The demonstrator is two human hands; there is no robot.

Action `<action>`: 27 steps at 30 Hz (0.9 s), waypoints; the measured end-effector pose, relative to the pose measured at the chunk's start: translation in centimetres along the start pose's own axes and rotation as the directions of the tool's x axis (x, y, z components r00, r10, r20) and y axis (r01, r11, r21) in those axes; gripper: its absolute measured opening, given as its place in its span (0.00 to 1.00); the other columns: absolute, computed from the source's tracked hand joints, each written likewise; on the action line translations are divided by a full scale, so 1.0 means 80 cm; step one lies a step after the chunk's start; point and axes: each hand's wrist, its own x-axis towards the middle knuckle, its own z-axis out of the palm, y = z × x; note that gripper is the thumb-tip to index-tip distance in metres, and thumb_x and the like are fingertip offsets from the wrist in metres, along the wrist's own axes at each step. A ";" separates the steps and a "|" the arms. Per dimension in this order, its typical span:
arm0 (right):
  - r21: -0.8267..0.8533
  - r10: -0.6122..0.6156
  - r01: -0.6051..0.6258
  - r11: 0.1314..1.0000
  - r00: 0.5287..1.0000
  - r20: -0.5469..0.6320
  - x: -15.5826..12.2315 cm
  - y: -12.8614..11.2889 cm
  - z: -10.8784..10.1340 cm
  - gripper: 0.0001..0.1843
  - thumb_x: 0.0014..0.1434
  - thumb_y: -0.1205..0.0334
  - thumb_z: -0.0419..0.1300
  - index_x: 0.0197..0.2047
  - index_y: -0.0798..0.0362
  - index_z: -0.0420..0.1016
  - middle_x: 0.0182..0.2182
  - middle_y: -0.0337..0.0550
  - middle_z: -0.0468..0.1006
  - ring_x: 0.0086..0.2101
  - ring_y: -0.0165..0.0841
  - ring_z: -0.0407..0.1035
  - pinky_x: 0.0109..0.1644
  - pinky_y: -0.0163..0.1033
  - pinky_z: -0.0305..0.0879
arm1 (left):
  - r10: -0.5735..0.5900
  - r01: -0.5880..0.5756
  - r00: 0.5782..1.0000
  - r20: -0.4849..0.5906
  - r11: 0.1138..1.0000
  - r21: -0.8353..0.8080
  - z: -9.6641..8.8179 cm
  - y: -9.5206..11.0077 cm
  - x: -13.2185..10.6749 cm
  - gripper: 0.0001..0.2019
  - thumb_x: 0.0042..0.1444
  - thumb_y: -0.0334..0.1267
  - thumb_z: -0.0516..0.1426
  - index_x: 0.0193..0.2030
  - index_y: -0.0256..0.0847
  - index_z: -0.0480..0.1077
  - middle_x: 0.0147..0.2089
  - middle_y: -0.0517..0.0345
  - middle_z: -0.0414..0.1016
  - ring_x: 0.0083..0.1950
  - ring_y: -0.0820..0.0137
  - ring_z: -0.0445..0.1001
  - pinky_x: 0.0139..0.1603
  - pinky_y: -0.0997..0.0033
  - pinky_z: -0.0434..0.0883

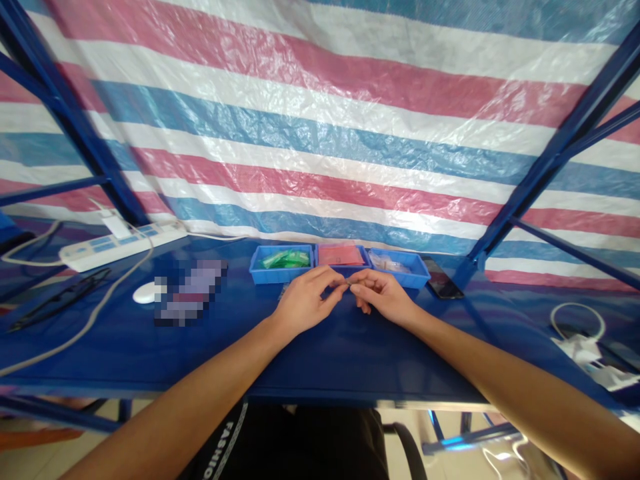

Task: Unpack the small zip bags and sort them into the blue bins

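My left hand (305, 301) and my right hand (383, 295) meet fingertip to fingertip above the blue table (320, 353), just in front of three small blue trays. Both pinch a tiny item between thumb and fingers; it is too small to name. The left tray (280, 264) holds green pieces, the middle tray (342, 257) holds red pieces, and the right tray (400, 265) holds clear packets.
A dark phone (443, 280) lies right of the trays. At left sit a white power strip (123, 241) with cables, black tweezers (57, 300), a white round object (145, 292) and a blurred patch. White cables lie far right (580, 337). A striped tarp hangs behind.
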 end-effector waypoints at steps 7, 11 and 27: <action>-0.037 0.015 -0.016 0.999 0.999 -0.037 0.003 0.003 -0.004 0.22 0.64 0.40 0.68 0.41 0.52 0.77 0.23 0.34 0.77 0.19 0.27 0.68 0.24 0.33 0.63 | -0.017 0.018 1.000 0.019 1.000 -0.015 0.000 0.004 0.002 0.20 0.66 0.40 0.65 0.63 0.46 0.71 0.60 0.49 0.75 0.59 0.60 0.78 0.58 0.61 0.79; -0.017 0.025 -0.026 1.000 0.999 -0.040 0.005 0.003 -0.005 0.23 0.65 0.39 0.68 0.37 0.52 0.74 0.22 0.34 0.76 0.18 0.26 0.66 0.24 0.33 0.60 | 0.071 -0.071 0.997 0.037 0.997 -0.001 -0.001 0.006 0.004 0.32 0.60 0.37 0.69 0.70 0.50 0.67 0.70 0.47 0.67 0.69 0.54 0.72 0.70 0.51 0.74; -0.012 -0.001 0.001 1.000 0.999 -0.034 0.003 0.005 -0.002 0.21 0.64 0.41 0.69 0.45 0.51 0.75 0.25 0.33 0.77 0.21 0.28 0.69 0.24 0.33 0.65 | 0.082 -0.082 0.997 -0.002 0.997 -0.007 0.003 -0.005 0.002 0.09 0.74 0.41 0.58 0.51 0.43 0.79 0.48 0.52 0.81 0.50 0.64 0.80 0.55 0.63 0.75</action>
